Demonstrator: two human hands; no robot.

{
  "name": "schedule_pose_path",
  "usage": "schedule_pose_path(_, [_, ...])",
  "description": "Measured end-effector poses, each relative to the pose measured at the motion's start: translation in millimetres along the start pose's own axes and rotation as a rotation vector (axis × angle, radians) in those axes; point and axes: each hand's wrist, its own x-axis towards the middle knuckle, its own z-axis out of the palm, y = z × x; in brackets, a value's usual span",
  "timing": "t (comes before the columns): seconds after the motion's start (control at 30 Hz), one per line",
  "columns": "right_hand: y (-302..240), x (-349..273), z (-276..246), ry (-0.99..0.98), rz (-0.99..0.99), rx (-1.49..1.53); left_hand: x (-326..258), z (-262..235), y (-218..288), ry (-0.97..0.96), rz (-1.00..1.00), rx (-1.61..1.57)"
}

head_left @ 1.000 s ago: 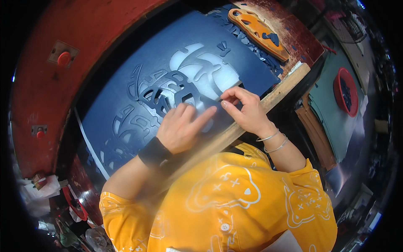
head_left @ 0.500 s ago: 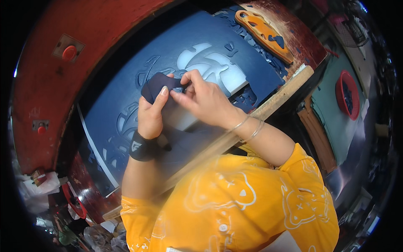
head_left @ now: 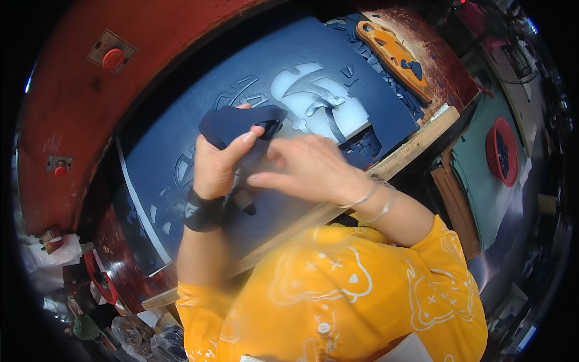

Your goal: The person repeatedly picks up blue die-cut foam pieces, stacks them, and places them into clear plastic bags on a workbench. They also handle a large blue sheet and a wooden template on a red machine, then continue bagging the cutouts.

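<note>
My left hand [head_left: 216, 166] is closed on a dark navy cut-out piece [head_left: 232, 125] of flat sheet material, its thumb pressed on the near face. The piece has curved edges and a slit or fold at its right end. Just to the right and lower, my right hand [head_left: 316, 166] is a little blurred, thumb stretched out and fingers apart, with nothing visible in it. Under both hands lies a large blue sheet [head_left: 175, 120] with curved shapes cut through it and pale board showing in the gaps. Part of the sheet is hidden behind my hands.
An orange die-like plate with holes [head_left: 395, 60] lies at the far right among dark scraps. A wooden bar [head_left: 416, 142] runs along the near edge. Right of it are green sheets [head_left: 473, 175] and a red basket [head_left: 502, 151]. A red machine beam [head_left: 66, 114] with red buttons stands left.
My right hand has come away from the piece's right end and dropped lower, its fingers spreading. The left hand still holds the piece, now turned somewhat. The whole view has shifted slightly.
</note>
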Motion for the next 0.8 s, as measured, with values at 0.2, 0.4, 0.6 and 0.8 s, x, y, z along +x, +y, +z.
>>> schedule_pose_path(0.2, [-1, 13, 15, -0.014, 0.073, 0.277, -6, 7, -3, 0.016, 0.015, 0.023])
schedule_pose_path(0.4, [5, 13, 27, 0.079, -0.048, 0.395, -10, 6, 7, 0.026, 0.099, 0.264])
schedule_pose_path(0.6, [4, 11, 27, 0.088, -0.075, 0.314, -9, 5, 11, 0.036, 0.009, 0.061])
schedule_pose_path(0.8, [9, 9, 26, 0.333, -0.278, 0.125, 4, -2, 2, 0.083, 0.062, -0.051])
